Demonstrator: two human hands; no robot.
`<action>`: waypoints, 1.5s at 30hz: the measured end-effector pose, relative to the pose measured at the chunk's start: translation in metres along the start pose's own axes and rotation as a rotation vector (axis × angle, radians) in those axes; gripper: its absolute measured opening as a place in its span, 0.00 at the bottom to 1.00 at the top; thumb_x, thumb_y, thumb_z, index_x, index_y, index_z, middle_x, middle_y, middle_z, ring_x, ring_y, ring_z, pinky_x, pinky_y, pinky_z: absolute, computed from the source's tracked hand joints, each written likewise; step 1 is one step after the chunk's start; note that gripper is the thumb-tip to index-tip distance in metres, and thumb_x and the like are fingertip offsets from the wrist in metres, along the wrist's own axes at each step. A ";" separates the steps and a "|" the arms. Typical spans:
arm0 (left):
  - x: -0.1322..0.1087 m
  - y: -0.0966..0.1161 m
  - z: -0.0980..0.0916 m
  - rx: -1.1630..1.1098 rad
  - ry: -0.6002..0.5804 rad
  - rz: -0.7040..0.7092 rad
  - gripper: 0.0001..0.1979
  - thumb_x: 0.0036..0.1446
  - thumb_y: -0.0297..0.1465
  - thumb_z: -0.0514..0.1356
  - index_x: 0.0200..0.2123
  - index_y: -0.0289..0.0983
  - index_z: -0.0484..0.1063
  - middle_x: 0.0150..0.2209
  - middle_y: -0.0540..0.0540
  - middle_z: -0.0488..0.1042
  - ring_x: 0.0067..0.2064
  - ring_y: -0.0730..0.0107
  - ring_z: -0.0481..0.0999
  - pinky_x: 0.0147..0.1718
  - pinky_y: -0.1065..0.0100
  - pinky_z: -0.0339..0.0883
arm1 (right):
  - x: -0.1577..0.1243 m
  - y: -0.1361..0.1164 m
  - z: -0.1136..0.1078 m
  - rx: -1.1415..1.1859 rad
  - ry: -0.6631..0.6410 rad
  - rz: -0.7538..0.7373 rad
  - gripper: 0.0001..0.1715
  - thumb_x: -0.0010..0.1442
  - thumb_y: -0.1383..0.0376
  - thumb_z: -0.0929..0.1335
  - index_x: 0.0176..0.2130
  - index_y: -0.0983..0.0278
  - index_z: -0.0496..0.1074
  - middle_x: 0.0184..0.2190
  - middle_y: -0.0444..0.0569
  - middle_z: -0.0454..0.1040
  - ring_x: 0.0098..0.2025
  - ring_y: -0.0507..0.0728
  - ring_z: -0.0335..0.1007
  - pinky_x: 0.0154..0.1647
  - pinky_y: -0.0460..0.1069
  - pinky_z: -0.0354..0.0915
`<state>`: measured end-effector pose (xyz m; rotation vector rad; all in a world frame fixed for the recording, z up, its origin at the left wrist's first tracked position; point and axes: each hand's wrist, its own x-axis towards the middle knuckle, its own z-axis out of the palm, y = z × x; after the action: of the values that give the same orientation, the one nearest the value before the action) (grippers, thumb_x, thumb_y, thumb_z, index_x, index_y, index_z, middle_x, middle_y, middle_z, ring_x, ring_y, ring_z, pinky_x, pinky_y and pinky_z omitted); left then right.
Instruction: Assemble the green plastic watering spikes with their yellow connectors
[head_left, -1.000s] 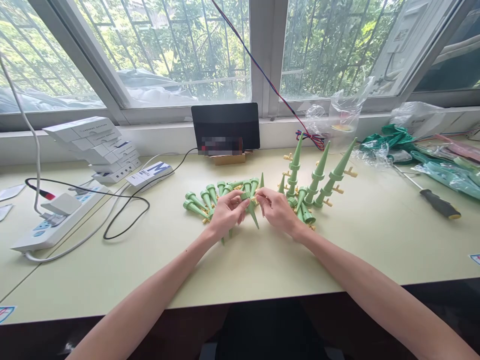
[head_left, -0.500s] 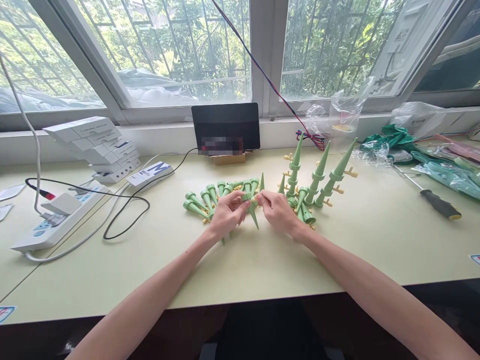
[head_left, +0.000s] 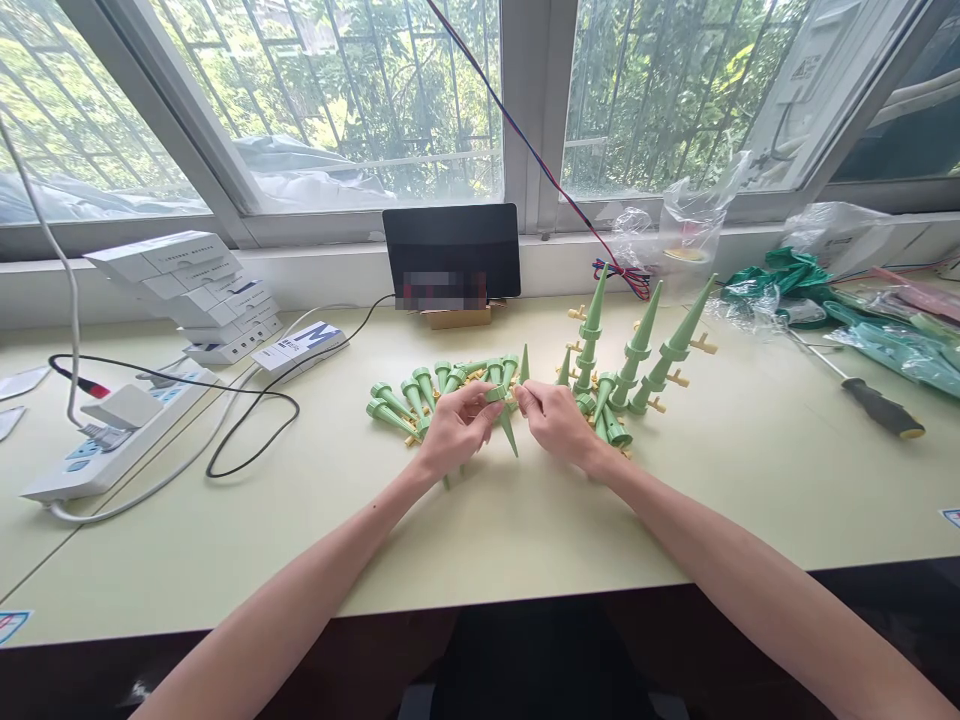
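My left hand (head_left: pixel 456 430) is closed around the collar of a green plastic watering spike (head_left: pixel 509 435), its tip pointing down toward the table. Close on its right, my right hand (head_left: pixel 556 420) pinches at the small yellow valve (head_left: pixel 514 396) on the spike's side; the fingers hide most of that valve. Several more green spikes with yellow valves (head_left: pixel 412 395) lie fanned out beyond my left hand. To the right of my right hand, others stand stacked in upright columns (head_left: pixel 636 350), tips up. A few loose spikes (head_left: pixel 615 428) lie at the foot of these columns.
A dark tablet (head_left: pixel 451 245) leans on a cardboard stand. At left are stacked white boxes (head_left: pixel 217 295), a power strip (head_left: pixel 127 440) and loose cables. Toward the right lie a screwdriver (head_left: pixel 877 405) and green plastic bags (head_left: pixel 892 345). Windows line the back.
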<state>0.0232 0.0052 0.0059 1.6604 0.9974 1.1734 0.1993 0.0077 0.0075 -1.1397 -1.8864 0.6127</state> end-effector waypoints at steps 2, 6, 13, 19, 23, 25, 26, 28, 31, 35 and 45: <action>0.000 0.001 0.000 0.015 -0.001 0.007 0.13 0.56 0.38 0.64 0.40 0.36 0.72 0.19 0.55 0.65 0.16 0.78 0.65 0.14 0.74 0.58 | 0.000 0.000 0.000 -0.006 0.004 0.001 0.23 0.69 0.60 0.58 0.23 0.62 0.53 0.18 0.40 0.56 0.22 0.50 0.48 0.25 0.47 0.48; -0.001 0.001 0.000 0.056 0.010 0.025 0.12 0.56 0.37 0.64 0.40 0.36 0.72 0.21 0.54 0.66 0.18 0.78 0.66 0.15 0.74 0.60 | 0.000 0.000 0.000 -0.021 0.015 -0.014 0.24 0.69 0.59 0.58 0.22 0.62 0.51 0.17 0.40 0.54 0.21 0.50 0.47 0.24 0.48 0.47; -0.002 0.002 0.001 0.106 0.019 0.053 0.11 0.57 0.36 0.63 0.41 0.36 0.72 0.22 0.53 0.68 0.18 0.78 0.66 0.16 0.74 0.62 | 0.001 0.001 -0.001 -0.040 0.029 -0.026 0.25 0.69 0.60 0.58 0.21 0.62 0.50 0.16 0.40 0.53 0.20 0.49 0.46 0.24 0.48 0.46; -0.003 0.002 -0.001 0.156 -0.008 0.084 0.11 0.58 0.35 0.62 0.43 0.35 0.72 0.22 0.53 0.68 0.19 0.78 0.66 0.17 0.74 0.63 | 0.001 0.000 0.000 -0.052 0.024 -0.034 0.26 0.69 0.59 0.58 0.21 0.62 0.49 0.16 0.40 0.51 0.20 0.49 0.43 0.24 0.48 0.45; -0.003 0.001 -0.003 0.168 -0.027 0.101 0.11 0.59 0.35 0.61 0.43 0.35 0.71 0.22 0.53 0.68 0.19 0.78 0.66 0.18 0.74 0.63 | 0.001 0.001 0.000 -0.042 0.021 -0.028 0.26 0.69 0.58 0.58 0.20 0.62 0.49 0.16 0.40 0.50 0.20 0.49 0.43 0.24 0.48 0.46; -0.003 0.001 -0.002 0.169 -0.031 0.107 0.11 0.60 0.35 0.61 0.43 0.36 0.71 0.23 0.53 0.68 0.19 0.78 0.67 0.18 0.74 0.63 | 0.001 0.001 -0.001 -0.037 0.018 -0.019 0.26 0.69 0.59 0.57 0.20 0.62 0.50 0.16 0.40 0.52 0.20 0.49 0.45 0.24 0.48 0.46; -0.003 0.001 -0.002 0.167 -0.034 0.107 0.10 0.60 0.34 0.60 0.43 0.36 0.71 0.23 0.53 0.68 0.19 0.78 0.67 0.18 0.74 0.63 | 0.001 0.000 -0.001 -0.033 0.014 -0.013 0.26 0.69 0.59 0.57 0.21 0.62 0.52 0.16 0.40 0.53 0.20 0.49 0.46 0.24 0.48 0.47; -0.003 0.003 -0.001 0.158 -0.038 0.102 0.10 0.60 0.34 0.60 0.43 0.36 0.71 0.22 0.53 0.67 0.18 0.78 0.67 0.17 0.74 0.62 | 0.001 -0.001 -0.001 -0.019 0.003 -0.002 0.25 0.69 0.58 0.57 0.21 0.62 0.55 0.16 0.41 0.57 0.20 0.50 0.50 0.25 0.48 0.49; -0.004 0.004 0.000 0.131 -0.041 0.089 0.10 0.60 0.34 0.60 0.42 0.36 0.72 0.21 0.54 0.67 0.18 0.78 0.67 0.18 0.73 0.62 | 0.001 -0.002 -0.002 0.008 -0.009 0.001 0.24 0.69 0.58 0.57 0.23 0.62 0.59 0.19 0.42 0.62 0.22 0.50 0.54 0.26 0.47 0.52; -0.003 0.005 0.000 0.081 -0.051 0.067 0.09 0.60 0.34 0.60 0.41 0.36 0.72 0.20 0.54 0.66 0.18 0.78 0.66 0.17 0.73 0.61 | 0.000 -0.002 -0.003 0.021 -0.023 0.000 0.22 0.69 0.59 0.57 0.24 0.62 0.60 0.21 0.44 0.65 0.23 0.50 0.56 0.27 0.47 0.53; -0.001 0.004 -0.002 -0.025 -0.086 -0.020 0.13 0.58 0.38 0.62 0.40 0.35 0.71 0.18 0.56 0.64 0.15 0.78 0.64 0.15 0.73 0.57 | 0.000 0.000 -0.003 0.017 -0.008 -0.069 0.20 0.68 0.61 0.59 0.24 0.62 0.56 0.20 0.41 0.60 0.23 0.50 0.52 0.28 0.46 0.52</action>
<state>0.0215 0.0039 0.0099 1.6632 0.9396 1.0882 0.2022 0.0076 0.0091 -1.0579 -1.9157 0.5949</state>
